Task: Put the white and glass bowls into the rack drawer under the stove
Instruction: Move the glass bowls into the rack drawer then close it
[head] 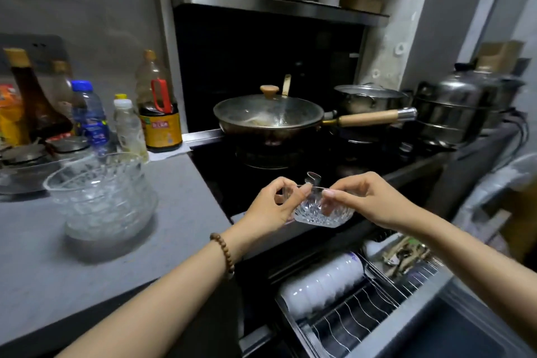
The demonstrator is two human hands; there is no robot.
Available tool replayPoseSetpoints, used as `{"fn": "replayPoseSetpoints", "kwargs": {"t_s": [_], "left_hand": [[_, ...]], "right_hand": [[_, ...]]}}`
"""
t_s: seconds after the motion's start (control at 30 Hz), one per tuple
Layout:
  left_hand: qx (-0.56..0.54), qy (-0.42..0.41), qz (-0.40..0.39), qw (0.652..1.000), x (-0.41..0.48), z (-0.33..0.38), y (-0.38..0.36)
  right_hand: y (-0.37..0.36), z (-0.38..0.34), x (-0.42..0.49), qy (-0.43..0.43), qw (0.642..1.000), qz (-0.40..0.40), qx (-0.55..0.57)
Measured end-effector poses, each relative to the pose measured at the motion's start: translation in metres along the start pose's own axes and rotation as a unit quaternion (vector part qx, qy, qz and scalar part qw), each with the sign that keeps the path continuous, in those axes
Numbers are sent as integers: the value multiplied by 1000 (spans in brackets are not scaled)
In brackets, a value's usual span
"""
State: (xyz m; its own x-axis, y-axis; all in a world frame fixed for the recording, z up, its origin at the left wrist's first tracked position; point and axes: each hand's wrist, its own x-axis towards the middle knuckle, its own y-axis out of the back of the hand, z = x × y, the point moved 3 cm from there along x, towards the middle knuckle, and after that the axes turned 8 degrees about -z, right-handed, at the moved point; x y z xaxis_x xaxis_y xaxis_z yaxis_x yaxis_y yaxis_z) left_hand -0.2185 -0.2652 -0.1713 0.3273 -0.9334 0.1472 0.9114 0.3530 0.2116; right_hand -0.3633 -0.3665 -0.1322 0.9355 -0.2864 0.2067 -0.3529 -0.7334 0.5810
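Note:
A small cut-glass bowl (322, 213) hangs over the stove's front edge, held by both hands. My left hand (271, 206) pinches its left rim and my right hand (369, 197) pinches its right rim. A stack of larger glass bowls (100, 200) stands on the grey counter (43, 270) at the left. Below, the wire rack drawer (360, 320) is pulled out. A row of white bowls (322, 282) stands on edge in its left part.
A lidded wok (268, 118) with a wooden handle and a steel pot (369, 99) sit on the stove. A steel steamer (462, 107) stands at the right. Sauce and water bottles (90, 116) crowd the counter's back. Utensils (404, 256) lie in the drawer's right part.

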Motion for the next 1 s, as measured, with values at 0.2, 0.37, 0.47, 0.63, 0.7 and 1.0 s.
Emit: {"fn": "replayPoseSetpoints", "kwargs": {"t_s": [0.2,0.37,0.47,0.63,0.7,1.0], "left_hand": [[-20,80,-65,994,17,-61,-68],[-6,155,-110,982,29,-120,-103],[8,174,-123,977,33,-154,-116],[34,191,-124,973,29,-208,-130],[63,198,-129,970,23,-229,-131],[247,177,-173,937,-11,-295,-110]], "right_hand": [[1,70,-45,-81,995,15,54],[-18,134,-67,-163,980,21,109],[-34,168,-73,-213,965,9,153],[-62,217,-74,-306,929,-19,206],[-72,233,-74,-340,912,-44,225],[-114,290,-63,-458,836,-104,284]]}}
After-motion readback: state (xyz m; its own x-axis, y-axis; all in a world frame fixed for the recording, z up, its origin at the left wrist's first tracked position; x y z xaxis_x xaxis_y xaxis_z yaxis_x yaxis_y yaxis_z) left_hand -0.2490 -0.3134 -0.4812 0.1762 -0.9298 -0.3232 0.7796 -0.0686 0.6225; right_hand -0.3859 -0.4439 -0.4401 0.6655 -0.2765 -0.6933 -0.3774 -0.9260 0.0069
